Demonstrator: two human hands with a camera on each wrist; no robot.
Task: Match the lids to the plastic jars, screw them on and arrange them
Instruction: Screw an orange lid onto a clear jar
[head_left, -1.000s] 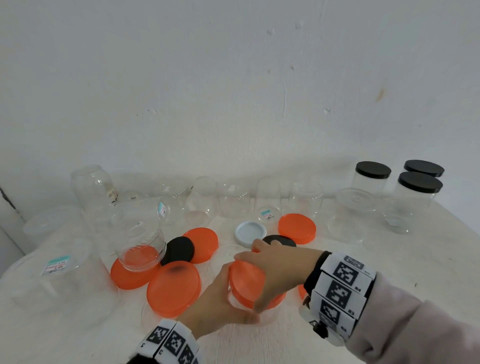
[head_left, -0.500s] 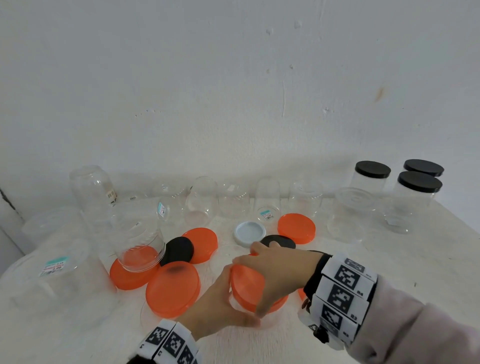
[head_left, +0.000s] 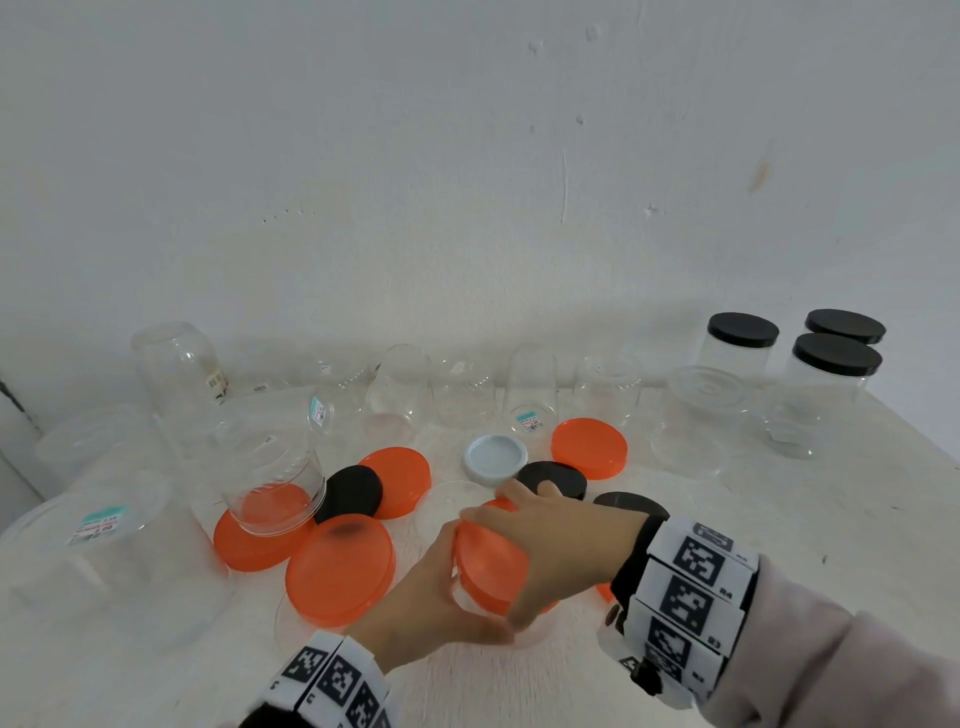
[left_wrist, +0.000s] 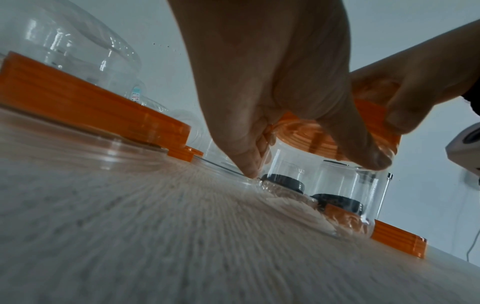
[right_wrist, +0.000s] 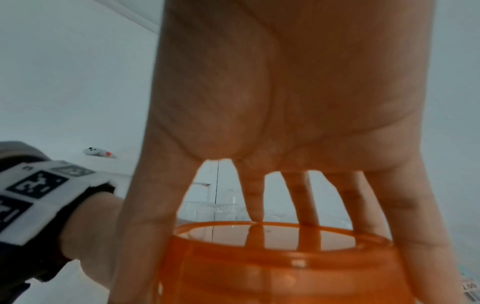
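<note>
Clear plastic jars are seen standing mouth-down along the left and back of the white tabletop. One upturned clear jar is set on a flat orange lid, and a larger round orange lid lies just beside it. Near the front centre, a small clear plastic jar is gripped low on its wall by the left hand, fingers curled round it. Its orange screw lid is clasped from above by the right hand, whose grip is closed over the rim, fingertips pressed on its far edge. Behind the hands lie a white round lid, two black lids and another orange lid. At the far right, three clear jars with black lids are grouped together.
</note>
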